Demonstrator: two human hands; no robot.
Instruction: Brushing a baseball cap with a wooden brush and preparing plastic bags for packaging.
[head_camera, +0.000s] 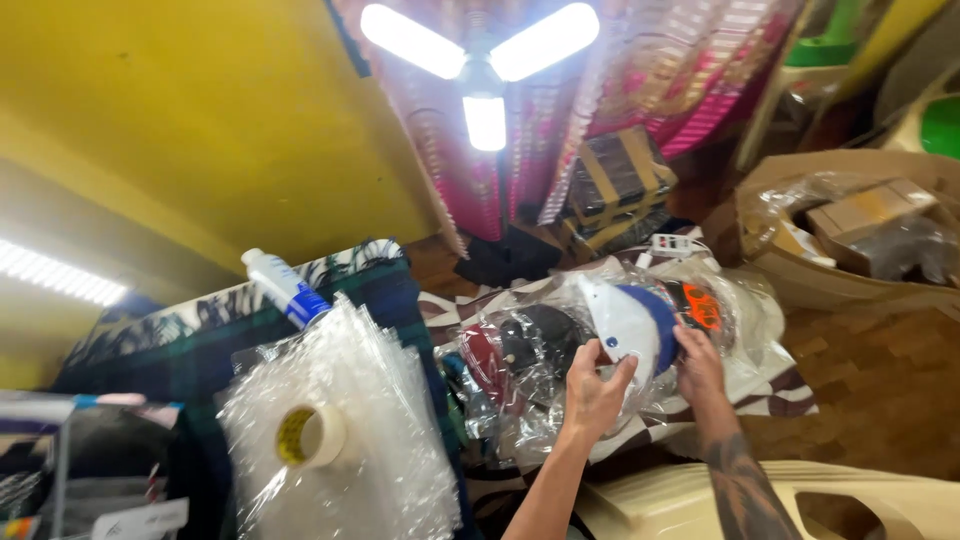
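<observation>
One white and blue cap (630, 325) in a clear bag is held by two hands, left hand (595, 390) and right hand (698, 365), fingers closed on it, above more bagged caps (520, 350) on the floor. One tape roll (308, 436), one bottle (284, 286) and one lamp (482, 60) are seen.

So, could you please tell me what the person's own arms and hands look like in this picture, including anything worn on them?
Both forearms are bare, with no sleeves, gloves, watch or bracelets in view. The right forearm carries a dark tattoo running up toward the right hand. The left hand and its forearm show no markings. Whether there are rings on the fingers is too small to tell.
</observation>
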